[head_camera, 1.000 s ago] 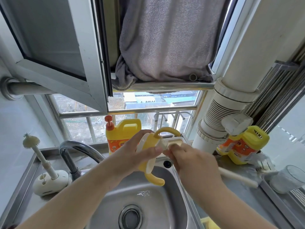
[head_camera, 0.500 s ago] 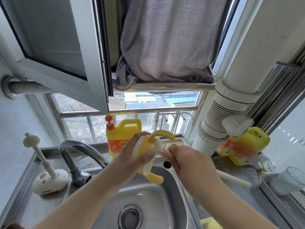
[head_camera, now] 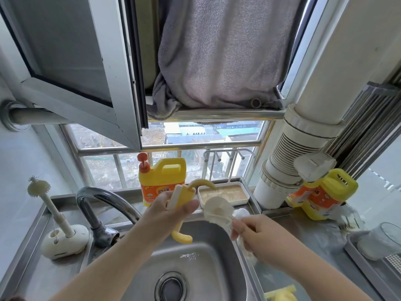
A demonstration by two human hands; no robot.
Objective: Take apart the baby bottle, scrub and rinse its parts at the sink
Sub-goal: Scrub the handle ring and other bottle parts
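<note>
While gripped, glossy yellow collar [head_camera: 181, 197] beside ribbed cream brush head [head_camera: 218, 210].

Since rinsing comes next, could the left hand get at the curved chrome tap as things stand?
Probably not freely: the left hand grips the yellow handled bottle collar, so it would need to set that down first. The path to the curved chrome tap itself looks open.

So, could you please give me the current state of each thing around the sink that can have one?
left hand: grips the yellow handled collar, held over the sink
right hand: holds the white brush, its head apart from the collar
faucet: no water visible
window: swung open
pump detergent bottle: upright
second detergent bottle: tilted
nipple brush: standing in its holder
</note>
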